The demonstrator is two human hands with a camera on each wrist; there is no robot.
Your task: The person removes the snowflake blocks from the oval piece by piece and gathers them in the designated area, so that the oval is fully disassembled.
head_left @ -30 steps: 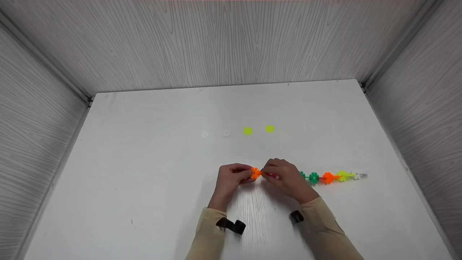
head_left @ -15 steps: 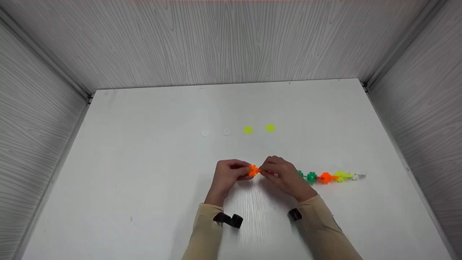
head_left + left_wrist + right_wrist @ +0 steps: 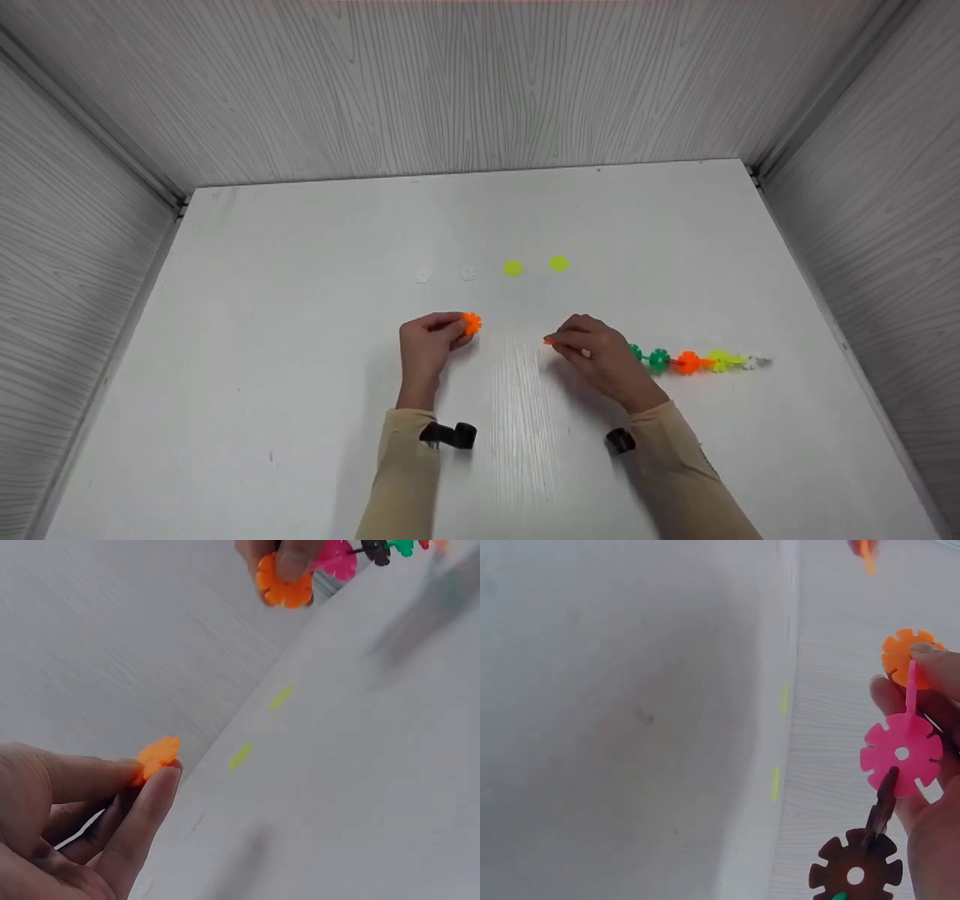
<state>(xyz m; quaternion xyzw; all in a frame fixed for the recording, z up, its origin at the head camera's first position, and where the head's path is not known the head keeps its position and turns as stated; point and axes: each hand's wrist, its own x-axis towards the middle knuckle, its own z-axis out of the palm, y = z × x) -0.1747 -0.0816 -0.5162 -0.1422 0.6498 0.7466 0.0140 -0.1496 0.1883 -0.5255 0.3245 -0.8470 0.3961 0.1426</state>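
Observation:
My left hand (image 3: 424, 356) pinches a loose orange notched disc (image 3: 472, 324) between thumb and fingers, a little above the table. Across a gap, my right hand (image 3: 604, 364) pinches another orange disc (image 3: 900, 652), which forms the near end of a chain of slotted discs. Close to it in the right wrist view, a pink disc (image 3: 892, 739) and a dark brown disc (image 3: 832, 862) follow, joined by discs seen edge-on. Beyond my right hand the chain goes on through green discs (image 3: 659, 360), orange, yellow and white. My right hand covers part of the chain in the head view.
Two yellow discs (image 3: 513, 268) and two white discs (image 3: 423, 277) lie flat in a row on the white table (image 3: 262, 315), farther back than my hands. Wood-grain panels (image 3: 480, 90) border the table at the back and both sides.
The two orange discs were together between my hands; now they are apart. My left hand has moved left and slightly away from me with its disc. The right has shifted only slightly.

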